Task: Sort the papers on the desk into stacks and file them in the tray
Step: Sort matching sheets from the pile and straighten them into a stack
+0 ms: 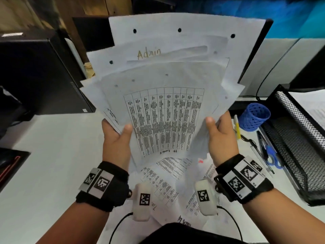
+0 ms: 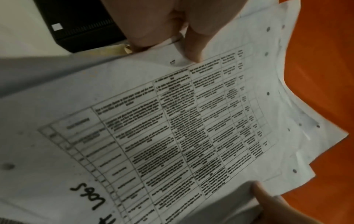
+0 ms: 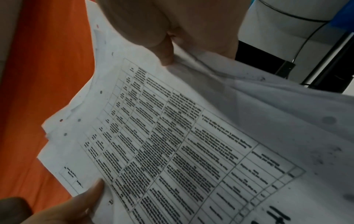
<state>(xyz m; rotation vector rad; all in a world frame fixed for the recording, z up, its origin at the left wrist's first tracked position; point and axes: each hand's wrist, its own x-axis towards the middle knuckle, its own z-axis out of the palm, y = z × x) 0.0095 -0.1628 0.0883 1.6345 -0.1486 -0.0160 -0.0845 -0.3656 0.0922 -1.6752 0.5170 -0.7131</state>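
I hold a fanned bundle of white papers (image 1: 163,81) up in front of me with both hands. The front sheet (image 2: 172,128) carries a printed table, and a sheet behind it reads "Admin". My left hand (image 1: 116,136) grips the bundle's lower left edge, thumb on the front. My right hand (image 1: 219,136) grips the lower right edge the same way, its thumb (image 3: 168,53) pressed on the sheet. More printed papers (image 1: 165,184) lie loose on the desk below my wrists. A black mesh tray (image 1: 297,138) with paper in it stands at the right.
A blue mesh pen cup (image 1: 254,116) stands beside the tray, with pens and blue-handled scissors (image 1: 272,157) lying near it. A black computer tower (image 1: 38,74) stands at the left. A monitor (image 1: 253,55) rises behind the papers. The white desk (image 1: 52,155) shows at the left.
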